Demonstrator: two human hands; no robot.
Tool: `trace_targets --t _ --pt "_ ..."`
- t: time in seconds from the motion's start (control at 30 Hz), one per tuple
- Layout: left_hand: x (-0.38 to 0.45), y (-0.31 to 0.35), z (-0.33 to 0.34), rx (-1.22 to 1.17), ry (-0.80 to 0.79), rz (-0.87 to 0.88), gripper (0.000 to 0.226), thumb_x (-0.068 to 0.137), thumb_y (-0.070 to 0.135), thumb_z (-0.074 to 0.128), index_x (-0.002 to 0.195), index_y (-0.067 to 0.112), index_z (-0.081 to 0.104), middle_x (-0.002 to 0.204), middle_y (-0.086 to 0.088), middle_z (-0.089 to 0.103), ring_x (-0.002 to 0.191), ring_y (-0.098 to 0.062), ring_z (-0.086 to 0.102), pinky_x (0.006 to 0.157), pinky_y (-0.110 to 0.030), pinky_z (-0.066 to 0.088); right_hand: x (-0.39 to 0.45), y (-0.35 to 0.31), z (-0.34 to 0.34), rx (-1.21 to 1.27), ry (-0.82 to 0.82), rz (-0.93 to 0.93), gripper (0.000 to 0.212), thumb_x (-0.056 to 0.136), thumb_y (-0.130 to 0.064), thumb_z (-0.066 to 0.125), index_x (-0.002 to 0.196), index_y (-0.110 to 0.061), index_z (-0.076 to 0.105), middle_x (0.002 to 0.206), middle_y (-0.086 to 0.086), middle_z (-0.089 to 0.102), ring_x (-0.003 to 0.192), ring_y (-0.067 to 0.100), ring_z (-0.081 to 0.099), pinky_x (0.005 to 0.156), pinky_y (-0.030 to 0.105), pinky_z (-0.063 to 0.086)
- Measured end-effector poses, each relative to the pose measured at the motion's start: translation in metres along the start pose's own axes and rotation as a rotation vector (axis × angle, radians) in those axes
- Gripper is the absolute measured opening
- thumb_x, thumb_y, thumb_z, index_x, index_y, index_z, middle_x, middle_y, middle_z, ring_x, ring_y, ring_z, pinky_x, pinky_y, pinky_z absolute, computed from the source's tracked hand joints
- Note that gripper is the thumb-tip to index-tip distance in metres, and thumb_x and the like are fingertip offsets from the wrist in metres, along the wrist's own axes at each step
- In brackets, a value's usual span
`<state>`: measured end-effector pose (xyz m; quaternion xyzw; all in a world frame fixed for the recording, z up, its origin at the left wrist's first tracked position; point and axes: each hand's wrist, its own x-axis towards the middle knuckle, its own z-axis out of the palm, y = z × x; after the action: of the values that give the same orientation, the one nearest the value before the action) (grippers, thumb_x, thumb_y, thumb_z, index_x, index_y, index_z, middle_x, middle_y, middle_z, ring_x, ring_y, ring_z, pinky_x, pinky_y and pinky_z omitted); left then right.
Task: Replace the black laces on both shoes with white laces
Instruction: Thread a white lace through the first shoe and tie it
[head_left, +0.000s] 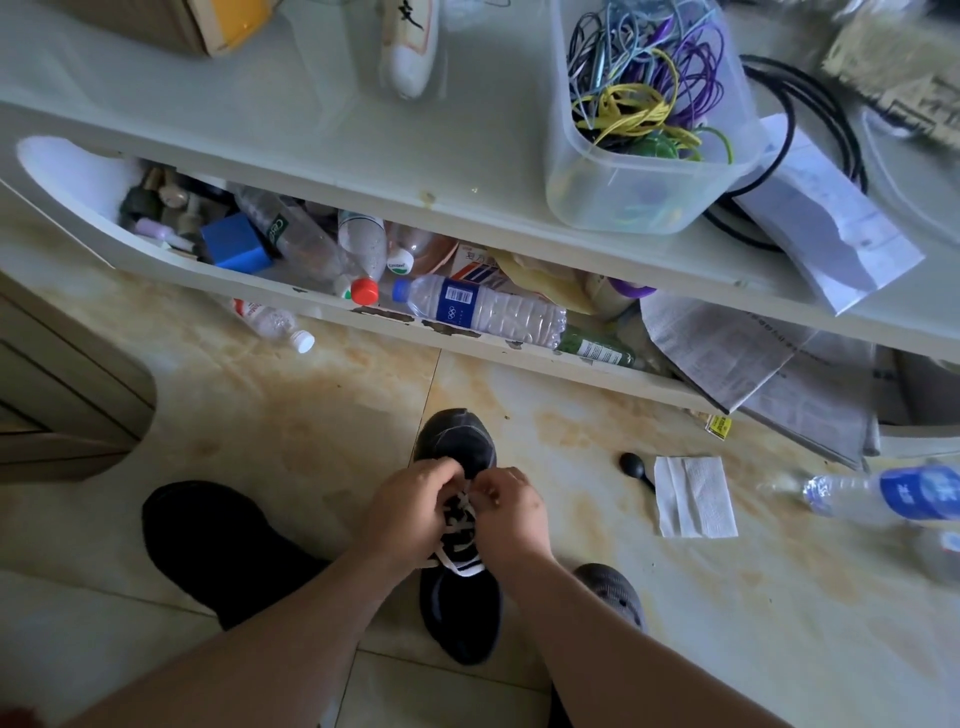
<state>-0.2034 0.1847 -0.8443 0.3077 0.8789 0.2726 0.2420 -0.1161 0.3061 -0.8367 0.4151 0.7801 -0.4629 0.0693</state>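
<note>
A black shoe (457, 447) stands on the tiled floor with its toe pointing away from me. A white lace (460, 525) runs in crossings up its eyelets. My left hand (410, 514) and my right hand (511, 509) meet over the upper eyelets, each pinching a part of the white lace between its fingertips. A second dark shape (208, 545), possibly the other shoe, lies to the left on the floor. No black lace is visible.
A low white table (363, 150) with a cluttered shelf of bottles stands just beyond the shoe. A tissue (693, 496), a small black object (634, 465) and a water bottle (883, 493) lie on the floor at the right. A grey slipper (613, 592) sits beside my right forearm.
</note>
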Motion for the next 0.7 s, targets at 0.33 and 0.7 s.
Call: trace_targets --t 0.33,0.7 --pt "0.013 -0.005 -0.03 0.048 -0.225 -0.038 0.033 0.091 -0.008 0.046 0.089 0.025 0.048 0.085 0.004 0.053 0.074 -0.017 0.05 0.059 -0.03 0.032 0.016 -0.018 -0.011 -0.141 -0.159 -0.097 0.019 0.097 -0.011 0.048 0.087 -0.027 0.053 0.087 -0.006 0.059 0.079 0.016 0.053 0.064 0.03 0.043" --pt "-0.001 -0.01 0.004 -0.263 -0.012 -0.347 0.014 0.104 0.017 0.055 0.105 0.031 0.056 0.095 0.006 0.067 0.085 -0.015 0.066 0.073 -0.044 0.06 0.017 0.015 -0.021 0.042 -0.003 0.184 0.018 0.102 -0.014 0.049 0.107 -0.029 0.058 0.103 -0.009 0.064 0.087 0.017 0.065 0.067 0.033 0.054"
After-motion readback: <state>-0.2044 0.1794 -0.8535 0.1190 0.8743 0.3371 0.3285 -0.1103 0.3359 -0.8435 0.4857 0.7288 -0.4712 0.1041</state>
